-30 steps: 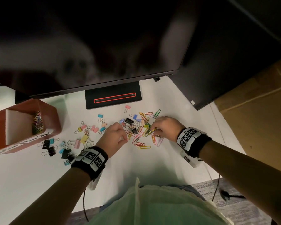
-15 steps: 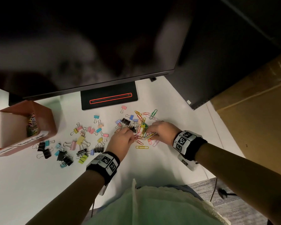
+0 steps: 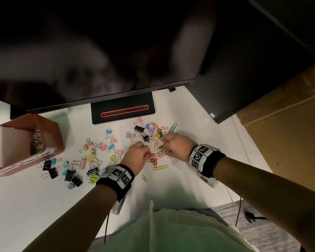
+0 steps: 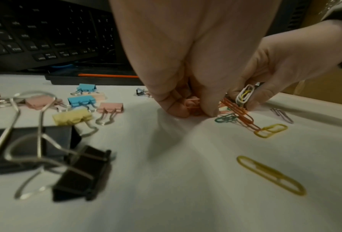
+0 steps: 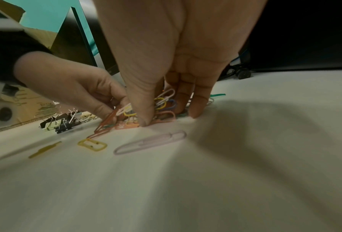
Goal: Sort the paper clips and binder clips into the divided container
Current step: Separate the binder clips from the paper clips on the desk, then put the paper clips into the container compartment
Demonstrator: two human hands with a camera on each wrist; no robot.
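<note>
Coloured paper clips (image 3: 155, 140) lie heaped on the white desk in front of the monitor stand. My left hand (image 3: 137, 154) pinches a few pink and orange paper clips (image 4: 194, 102) against the desk. My right hand (image 3: 175, 146) holds a bunch of white, yellow and blue paper clips (image 5: 163, 102) between thumb and fingers, touching the same heap. Pastel and black binder clips (image 3: 91, 159) are scattered to the left. The brown divided container (image 3: 51, 131) stands at far left, with paper clips (image 3: 36, 140) in its right compartment.
A monitor (image 3: 98, 51) overhangs the desk, its black stand (image 3: 123, 110) just behind the heap. A second dark screen (image 3: 244, 70) and a cardboard box (image 3: 289, 124) stand at right. Loose yellow (image 3: 160, 167) and lilac (image 5: 150, 142) paper clips lie near my hands.
My left hand has moved right, off the binder clips and into the paper clip heap, meeting my right hand. The right hand has drawn slightly nearer with its bunch.
</note>
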